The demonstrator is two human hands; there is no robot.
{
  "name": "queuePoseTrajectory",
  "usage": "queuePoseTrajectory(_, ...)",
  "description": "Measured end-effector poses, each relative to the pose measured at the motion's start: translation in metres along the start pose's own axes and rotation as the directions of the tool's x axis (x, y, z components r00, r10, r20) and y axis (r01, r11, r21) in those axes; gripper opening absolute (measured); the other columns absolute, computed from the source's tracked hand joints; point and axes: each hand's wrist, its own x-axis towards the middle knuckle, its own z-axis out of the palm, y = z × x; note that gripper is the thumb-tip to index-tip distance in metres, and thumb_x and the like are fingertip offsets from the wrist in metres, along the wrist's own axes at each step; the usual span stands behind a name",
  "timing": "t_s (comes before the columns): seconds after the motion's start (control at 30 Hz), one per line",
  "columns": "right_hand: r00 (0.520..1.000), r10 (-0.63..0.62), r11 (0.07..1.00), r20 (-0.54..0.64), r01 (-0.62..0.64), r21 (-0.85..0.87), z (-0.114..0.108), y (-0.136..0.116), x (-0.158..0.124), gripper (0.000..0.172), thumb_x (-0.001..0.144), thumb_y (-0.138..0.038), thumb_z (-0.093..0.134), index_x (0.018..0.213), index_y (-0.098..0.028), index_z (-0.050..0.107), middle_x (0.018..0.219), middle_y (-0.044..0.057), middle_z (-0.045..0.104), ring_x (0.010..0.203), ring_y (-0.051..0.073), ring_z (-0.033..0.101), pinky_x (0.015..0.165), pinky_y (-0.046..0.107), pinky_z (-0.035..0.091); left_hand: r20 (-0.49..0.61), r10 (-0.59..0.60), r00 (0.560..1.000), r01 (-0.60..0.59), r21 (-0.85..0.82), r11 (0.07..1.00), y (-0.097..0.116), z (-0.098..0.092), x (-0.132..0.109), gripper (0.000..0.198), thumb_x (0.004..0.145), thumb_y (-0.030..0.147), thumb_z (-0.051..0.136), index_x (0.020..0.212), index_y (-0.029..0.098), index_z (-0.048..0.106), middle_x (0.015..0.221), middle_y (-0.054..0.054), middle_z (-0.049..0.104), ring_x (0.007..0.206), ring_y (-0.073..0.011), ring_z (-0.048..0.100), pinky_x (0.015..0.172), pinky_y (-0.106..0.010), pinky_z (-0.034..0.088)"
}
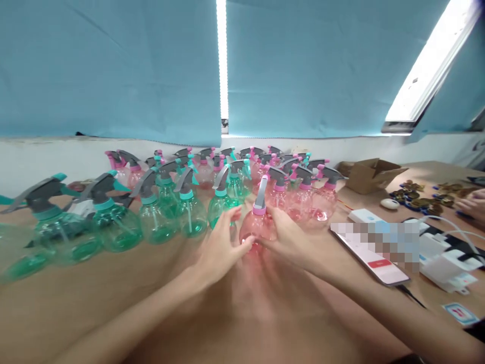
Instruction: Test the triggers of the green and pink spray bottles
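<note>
A clear pink spray bottle (248, 225) with a pink collar and a grey trigger head stands upright at the middle, between my two hands. My left hand (222, 245) cups its left side, thumb across the lower front and fingers curved beside it. From the other side, my right hand (288, 235) grips the same bottle, its thumb also on the front; some of its fingers are hidden behind. Just left of my left hand is a row of green spray bottles (192, 215) with turquoise collars. More pink spray bottles (305, 199) stand just beyond my right hand.
Further bottles crowd back toward the wall. To the right lie a phone (390, 270), white chargers (443, 263) with cables, and a white mouse (389, 203). Behind them are an open cardboard box (373, 174) and gold-coloured pieces (420, 202). Another person's hand (473, 207) shows at the right edge.
</note>
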Motion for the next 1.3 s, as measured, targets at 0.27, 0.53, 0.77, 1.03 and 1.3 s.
queuePoseTrajectory(0.27, 0.992, 0.108, 0.963, 0.069, -0.087, -0.254, 0.004, 0.011, 0.044, 0.049, 0.078, -0.043, 0.071, 0.116, -0.018, 0.052, 0.109, 0.015, 0.061, 0.105, 0.034, 0.057, 0.078, 0.047, 0.052, 0.143, -0.006, 0.990, -0.017, 0.154, 0.988, -0.038, -0.012, -0.056, 0.023, 0.089, 0.018, 0.048, 0.111, 0.025, 0.051, 0.111, -0.005, 0.061, 0.102, -0.0223, 0.064, 0.089, -0.040, 0.054)
queuePoseTrajectory(0.53, 0.974, 0.219, 0.926, 0.060, -0.188, -0.328, 0.014, 0.012, 0.064, 0.051, 0.076, -0.046, 0.073, 0.112, -0.015, 0.053, 0.111, 0.017, 0.061, 0.105, 0.034, 0.059, 0.076, 0.043, 0.051, 0.170, -0.011, 0.985, -0.011, 0.131, 0.991, -0.039, -0.009, -0.043, 0.016, 0.090, 0.020, 0.046, 0.105, 0.023, 0.053, 0.102, -0.005, 0.062, 0.094, -0.0218, 0.064, 0.085, -0.041, 0.053)
queuePoseTrajectory(0.77, 0.953, 0.297, 0.903, 0.051, -0.263, -0.341, 0.019, 0.005, 0.069, 0.059, 0.079, -0.049, 0.071, 0.120, -0.012, 0.051, 0.113, 0.018, 0.063, 0.100, 0.034, 0.064, 0.073, 0.040, 0.050, 0.202, 0.010, 0.979, -0.032, 0.107, 0.994, -0.036, 0.003, -0.026, 0.013, 0.090, 0.018, 0.046, 0.099, 0.021, 0.055, 0.098, -0.004, 0.059, 0.086, -0.0186, 0.062, 0.080, -0.036, 0.050)
queuePoseTrajectory(1.03, 0.968, 0.239, 0.956, -0.082, -0.249, -0.154, -0.019, 0.019, 0.030, 0.032, 0.089, -0.047, 0.059, 0.107, -0.021, 0.062, 0.107, 0.008, 0.070, 0.098, 0.026, 0.066, 0.082, 0.037, 0.048, 0.204, -0.004, 0.979, -0.005, 0.041, 0.999, -0.029, 0.008, -0.014, 0.012, 0.090, 0.019, 0.048, 0.099, 0.021, 0.056, 0.096, -0.002, 0.060, 0.075, -0.0145, 0.059, 0.069, -0.028, 0.049)
queuePoseTrajectory(1.3, 0.887, 0.410, 0.892, -0.214, -0.439, -0.110, -0.031, 0.054, 0.029, 0.054, 0.080, -0.050, 0.066, 0.120, -0.014, 0.057, 0.120, 0.018, 0.065, 0.110, 0.033, 0.062, 0.088, 0.042, 0.048, 0.182, -0.046, 0.982, 0.058, -0.060, 0.996, -0.012, 0.025, 0.004, 0.011, 0.086, 0.017, 0.051, 0.094, 0.018, 0.059, 0.089, -0.001, 0.062, 0.072, -0.0138, 0.058, 0.063, -0.025, 0.048)
